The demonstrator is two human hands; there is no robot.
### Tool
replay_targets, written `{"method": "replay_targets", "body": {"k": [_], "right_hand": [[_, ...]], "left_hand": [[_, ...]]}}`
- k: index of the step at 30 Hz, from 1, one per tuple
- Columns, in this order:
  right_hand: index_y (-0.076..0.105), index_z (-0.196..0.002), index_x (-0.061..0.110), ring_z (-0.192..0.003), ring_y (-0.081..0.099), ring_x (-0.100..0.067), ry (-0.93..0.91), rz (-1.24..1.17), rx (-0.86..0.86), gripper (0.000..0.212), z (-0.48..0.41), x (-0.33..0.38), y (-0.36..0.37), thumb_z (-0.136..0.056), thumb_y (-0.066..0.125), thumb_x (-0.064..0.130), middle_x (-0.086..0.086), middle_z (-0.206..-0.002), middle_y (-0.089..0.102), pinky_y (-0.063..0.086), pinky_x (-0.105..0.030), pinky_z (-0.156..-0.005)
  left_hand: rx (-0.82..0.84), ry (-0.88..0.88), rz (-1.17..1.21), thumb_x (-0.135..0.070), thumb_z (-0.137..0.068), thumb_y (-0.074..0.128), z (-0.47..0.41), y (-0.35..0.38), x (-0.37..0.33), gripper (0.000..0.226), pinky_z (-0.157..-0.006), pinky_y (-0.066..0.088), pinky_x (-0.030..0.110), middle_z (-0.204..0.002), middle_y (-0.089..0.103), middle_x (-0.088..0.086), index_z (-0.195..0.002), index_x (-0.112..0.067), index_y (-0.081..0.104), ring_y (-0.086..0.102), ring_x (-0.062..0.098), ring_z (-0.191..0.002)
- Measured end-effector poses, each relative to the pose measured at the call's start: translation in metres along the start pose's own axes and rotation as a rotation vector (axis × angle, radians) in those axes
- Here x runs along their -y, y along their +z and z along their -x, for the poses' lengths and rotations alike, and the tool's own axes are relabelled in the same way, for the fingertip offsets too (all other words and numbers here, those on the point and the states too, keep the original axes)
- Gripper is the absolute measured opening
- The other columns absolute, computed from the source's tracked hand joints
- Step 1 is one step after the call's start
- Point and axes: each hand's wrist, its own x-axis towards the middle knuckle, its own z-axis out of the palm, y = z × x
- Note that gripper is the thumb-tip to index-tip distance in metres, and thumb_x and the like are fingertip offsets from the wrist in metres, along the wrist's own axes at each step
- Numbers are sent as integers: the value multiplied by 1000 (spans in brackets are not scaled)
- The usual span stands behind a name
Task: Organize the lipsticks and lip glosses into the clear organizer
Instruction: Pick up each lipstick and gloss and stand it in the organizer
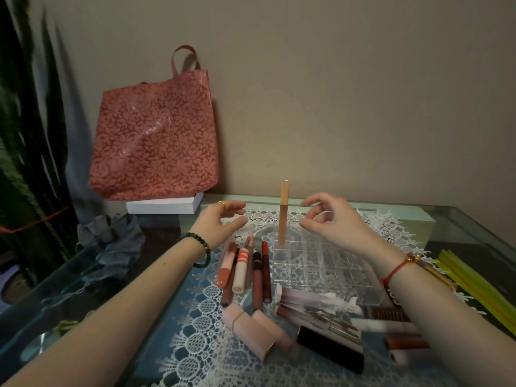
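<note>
A home, a private room rather than a shop or workplace. A glass-topped table (460, 224) stands against a plain beige wall (335, 93), with a white lace runner (201, 344) under both hands. Beyond the left hand (220, 219) a pink floral tote bag (153, 141) leans on the wall atop a white box (162, 206). A crumpled grey cloth (111, 238) lies left of that hand, and loose lip glosses (243, 270) lie just below it.

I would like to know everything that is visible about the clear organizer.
The clear organizer is a transparent box, acrylic by its look, divided into a grid of square compartments. It sits flat on the white lace cloth. One tall orange lip gloss stands upright in its far left corner compartment; the others look empty. The left hand and right hand hover near, not touching it.
</note>
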Motion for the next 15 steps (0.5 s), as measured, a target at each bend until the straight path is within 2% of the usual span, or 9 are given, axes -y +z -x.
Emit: {"method": "replay_targets", "body": {"k": [3,7,12,15], "right_hand": [[55,-95,31,-66,59,-6,-11,29,22,23,13,0,-1,-78,69,24,6,-82,63,39,-10,-54],[57,-96,30,-70,59,-7,-16,31,40,22,28,4,2,-80,67,19,5,-84,62,44,-12,-58],[58,-100,26,-72,60,-5,-19,31,23,23,42,2,3,-81,65,16,6,-86,62,43,-5,-54],[59,-97,26,-70,59,-6,-12,-22,-12,22,49,-2,1,-81,65,13,5,-86,62,43,-4,-55]], "left_hand": [[-1,-64,-77,-20,-82,65,4,-11,6,33,-84,39,16,-99,61,-6,-114,-14,58,55,7,-95],[39,-129,-127,-24,-82,65,10,-12,11,36,-91,42,23,-98,61,-5,-115,-14,58,56,12,-102],[142,-106,-242,-30,-83,62,9,17,4,38,-89,36,19,-110,62,-5,-118,-17,56,52,7,-101],[175,-67,-361,-27,-83,61,3,39,0,34,-86,40,19,-106,65,-4,-115,-16,58,58,9,-98]]}}
